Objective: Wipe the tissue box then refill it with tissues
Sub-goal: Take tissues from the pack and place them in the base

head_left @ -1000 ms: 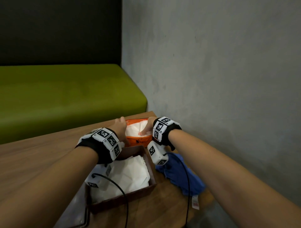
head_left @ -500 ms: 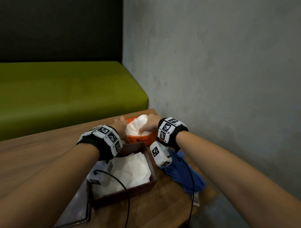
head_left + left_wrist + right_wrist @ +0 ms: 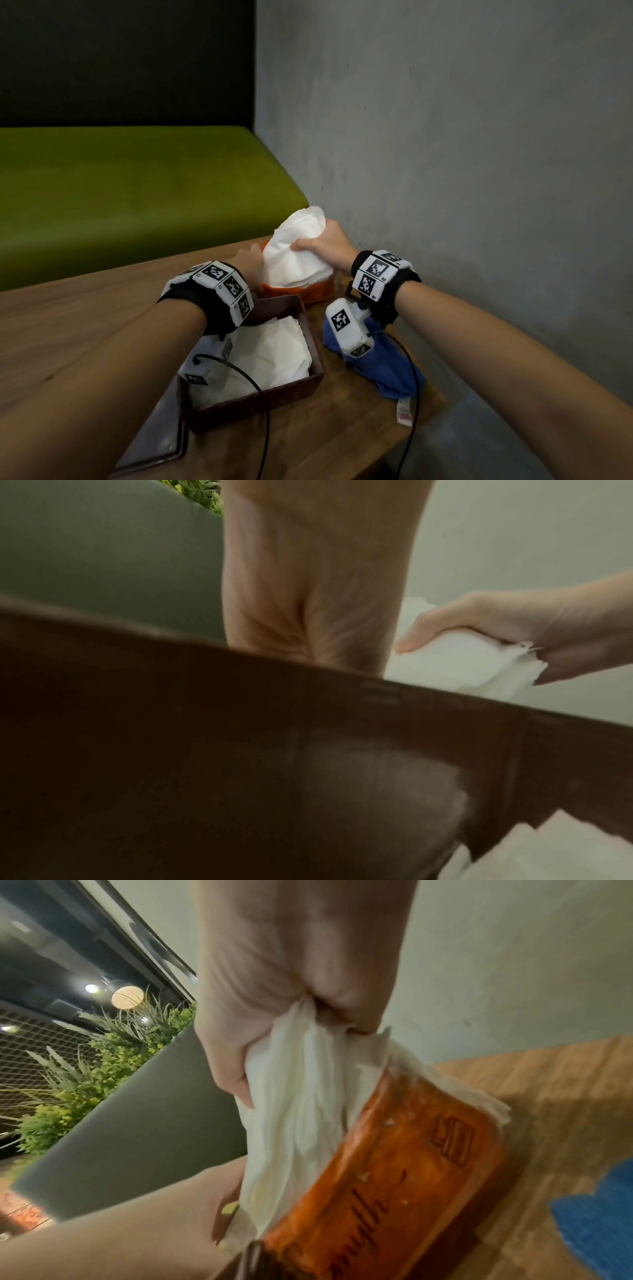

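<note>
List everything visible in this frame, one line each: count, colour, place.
tissues: one wad, white, half out of the pack, in right hand's grip
pack: one, orange, far table end
box: one, brown, open, holding white tissues
cloth: one, blue, right of box
table: one, wooden
bench: one, green, beyond table
wall: grey, right
wrist units: two, black-and-white markers
left hand: on pack's left side
right hand: gripping tissues

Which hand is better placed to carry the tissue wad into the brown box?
Right. The right hand already grips the tissue wad above the orange pack; the left hand steadies that pack beside the brown box.
</note>
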{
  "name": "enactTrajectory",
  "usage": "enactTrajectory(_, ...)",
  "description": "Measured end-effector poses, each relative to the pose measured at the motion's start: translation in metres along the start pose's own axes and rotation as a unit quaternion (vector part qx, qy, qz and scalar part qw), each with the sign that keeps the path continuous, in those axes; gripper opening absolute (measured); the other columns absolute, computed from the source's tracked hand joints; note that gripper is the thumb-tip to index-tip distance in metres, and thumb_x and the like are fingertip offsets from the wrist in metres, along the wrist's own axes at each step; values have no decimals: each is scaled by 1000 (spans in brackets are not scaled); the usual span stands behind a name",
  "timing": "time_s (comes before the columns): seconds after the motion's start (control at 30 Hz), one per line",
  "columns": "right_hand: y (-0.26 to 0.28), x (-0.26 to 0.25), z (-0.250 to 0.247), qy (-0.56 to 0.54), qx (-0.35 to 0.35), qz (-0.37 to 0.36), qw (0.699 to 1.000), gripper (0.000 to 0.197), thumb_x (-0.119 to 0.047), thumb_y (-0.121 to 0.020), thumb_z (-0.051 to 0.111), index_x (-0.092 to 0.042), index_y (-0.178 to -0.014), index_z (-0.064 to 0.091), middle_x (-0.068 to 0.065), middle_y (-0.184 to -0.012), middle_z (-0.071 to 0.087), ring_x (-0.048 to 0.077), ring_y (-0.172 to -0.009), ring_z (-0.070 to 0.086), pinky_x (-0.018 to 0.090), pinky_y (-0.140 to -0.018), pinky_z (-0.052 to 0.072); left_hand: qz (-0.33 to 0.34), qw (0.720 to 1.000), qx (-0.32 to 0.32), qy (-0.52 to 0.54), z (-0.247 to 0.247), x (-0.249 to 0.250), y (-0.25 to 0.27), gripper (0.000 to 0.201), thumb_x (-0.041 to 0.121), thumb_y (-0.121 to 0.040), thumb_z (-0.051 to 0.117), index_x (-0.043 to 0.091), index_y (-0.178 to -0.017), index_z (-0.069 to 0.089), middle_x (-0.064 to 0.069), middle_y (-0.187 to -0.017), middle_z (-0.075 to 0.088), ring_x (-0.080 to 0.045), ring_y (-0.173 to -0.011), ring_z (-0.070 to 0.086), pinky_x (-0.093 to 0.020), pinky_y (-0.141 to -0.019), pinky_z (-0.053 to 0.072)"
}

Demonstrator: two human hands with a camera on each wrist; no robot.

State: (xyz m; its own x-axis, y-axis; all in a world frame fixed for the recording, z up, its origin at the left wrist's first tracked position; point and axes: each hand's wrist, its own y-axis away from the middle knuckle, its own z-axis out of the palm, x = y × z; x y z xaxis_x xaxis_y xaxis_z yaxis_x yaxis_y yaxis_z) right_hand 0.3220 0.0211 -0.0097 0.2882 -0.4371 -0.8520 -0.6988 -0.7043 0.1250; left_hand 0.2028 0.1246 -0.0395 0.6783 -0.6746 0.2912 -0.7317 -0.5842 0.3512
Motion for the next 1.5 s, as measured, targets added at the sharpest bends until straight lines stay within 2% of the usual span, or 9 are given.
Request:
enactTrajectory(0.5,13,-38,-41,-247,64,-39,966,43,-9,-70,74,0,-109,59,16,-109,66,26,-91,65,34,-79,56,15,998,-31,50,-3,-20,-10,85,40,-66,71,13,-137,32,-13,-136,49,-33,-117,54,-43,-97,48)
enactTrajectory(0.6,29,-56,-42,-296,50,-55,952,55,-22,-56,76,-5,-106,60,19,-113,66,31,-98,66,44,-89,55,11,988,20,152,-26,-19,9,61,29,-81,55,5,-133,37,-13,-136,47,-36,-117,51,-37,-90,47)
enactTrajectory(0.7,46,-74,-43,-334,16,-59,941,70,-30,-50,76,-4,-113,58,20,-115,65,32,-99,65,45,-89,54,14,907,76,414,-49,-20,39,21,12,-95,35,5,-104,53,-18,-115,55,-32,-90,58,-38,-77,44)
enactTrajectory(0.83,80,-85,-31,-311,-26,-20,950,61,-24,-68,73,-2,-121,51,19,-118,64,29,-99,65,41,-86,55,68,722,-2,689,-74,-15,106,53,45,-97,12,24,-95,61,-1,-90,74,-15,-68,72,-35,-70,55)
enactTrajectory(0.9,95,-80,-20,-272,-20,23,962,56,-22,-74,70,-2,-122,49,17,-115,65,29,-98,65,37,-79,56,53,687,-31,724,-76,-16,127,75,60,-91,7,20,-84,70,-1,-73,77,-15,-64,73,-33,-64,56)
enactTrajectory(1.1,89,-2,23,-172,-36,136,975,96,-46,-50,56,-18,-138,29,14,-133,50,32,-111,56,48,-96,49,4,788,-61,613,-25,-48,152,23,15,-90,50,4,-107,61,-3,-76,76,-16,-61,70,-26,-55,55)
enactTrajectory(1.23,154,-32,26,-2,-33,94,995,43,-15,-87,47,3,-127,43,20,-118,58,34,-110,55,39,-90,45,-38,820,14,571,-5,-48,164,32,1,-86,53,-8,-118,53,-19,-103,64,-30,-85,64,-38,-74,56)
enactTrajectory(1.33,160,-35,27,65,-15,78,995,37,-14,-93,43,-1,-127,44,20,-129,53,36,-118,49,35,-94,43,-32,852,46,520,1,-45,167,46,4,-80,61,-8,-122,49,-26,-124,57,-40,-112,56,-47,-96,47)
enactTrajectory(1.5,158,-34,28,165,10,44,985,27,-14,-94,40,-4,-116,52,20,-124,56,37,-118,47,39,-100,36,-53,919,89,380,6,-38,162,53,13,-85,57,0,-129,30,-21,-129,49,-38,-115,52,-45,-92,48)
